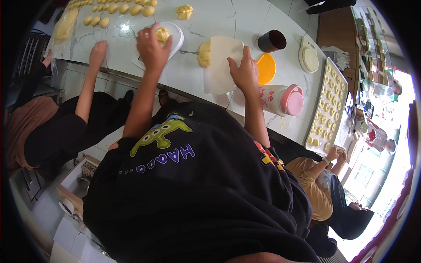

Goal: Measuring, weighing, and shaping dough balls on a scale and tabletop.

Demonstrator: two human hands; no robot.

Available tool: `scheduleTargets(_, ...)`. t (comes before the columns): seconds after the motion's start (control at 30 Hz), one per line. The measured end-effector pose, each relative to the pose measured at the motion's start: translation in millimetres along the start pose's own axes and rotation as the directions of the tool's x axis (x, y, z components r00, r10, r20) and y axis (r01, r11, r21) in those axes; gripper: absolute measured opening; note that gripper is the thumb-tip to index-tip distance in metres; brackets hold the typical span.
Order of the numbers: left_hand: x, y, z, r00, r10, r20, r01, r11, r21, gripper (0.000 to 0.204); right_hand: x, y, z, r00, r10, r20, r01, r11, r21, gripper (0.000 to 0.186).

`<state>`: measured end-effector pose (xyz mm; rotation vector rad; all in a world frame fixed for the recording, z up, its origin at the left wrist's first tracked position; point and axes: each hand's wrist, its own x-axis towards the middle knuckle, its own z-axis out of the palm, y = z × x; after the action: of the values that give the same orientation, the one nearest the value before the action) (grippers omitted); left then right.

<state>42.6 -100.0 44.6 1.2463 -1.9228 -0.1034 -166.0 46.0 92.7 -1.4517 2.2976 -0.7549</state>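
My left hand (150, 49) has curled fingers around a yellow dough lump (163, 34) on a small white scale (176, 44). My right hand (243, 70) grips a pale flexible sheet (223, 65) at its right side, thumb on its face; this sheet partly covers a larger dough mass (203, 55). Just right of that hand lie an orange disc (267, 68) and a white-and-pink container (291, 100) on its side. Another dough lump (184, 11) sits above the scale.
Rows of dough pieces (124, 8) line the marble counter (232, 19)'s back left. A dark cup (272, 40), another scale (309, 59) and a tray (313, 136) of shaped dough occupy the right. Co-workers stand left (61, 131) and right (320, 188).
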Motion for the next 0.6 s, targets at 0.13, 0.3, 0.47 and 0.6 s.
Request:
scheduleTargets(0.13, 2, -32, 0, 0.993, -0.002, 0.121, 0.002, 1.0, 0.002, 0.043, 1, -5, 1, 1.0, -0.022, -0.01, 0.021, 1.0, -0.012, 0.044)
scheduleTargets(0.3, 2, -50, 7, 0.961, -0.129, 0.243, 0.2, 0.934, -0.295, 0.026, 3, -24, 13, 0.994, -0.098, -0.054, 0.101, 0.994, 0.044, 0.044)
scheduleTargets(0.47, 11, -58, 8, 0.886, -0.288, 0.363, 0.452, 0.71, -0.54, 0.018, 20, -70, 38, 0.981, -0.172, -0.094, 0.188, 0.96, 0.205, 0.042)
scheduleTargets(0.6, 9, -64, 11, 0.84, -0.307, 0.447, 0.542, 0.516, -0.664, 0.022, 36, -120, 64, 0.988, -0.141, -0.057, 0.148, 0.974, 0.172, 0.04)
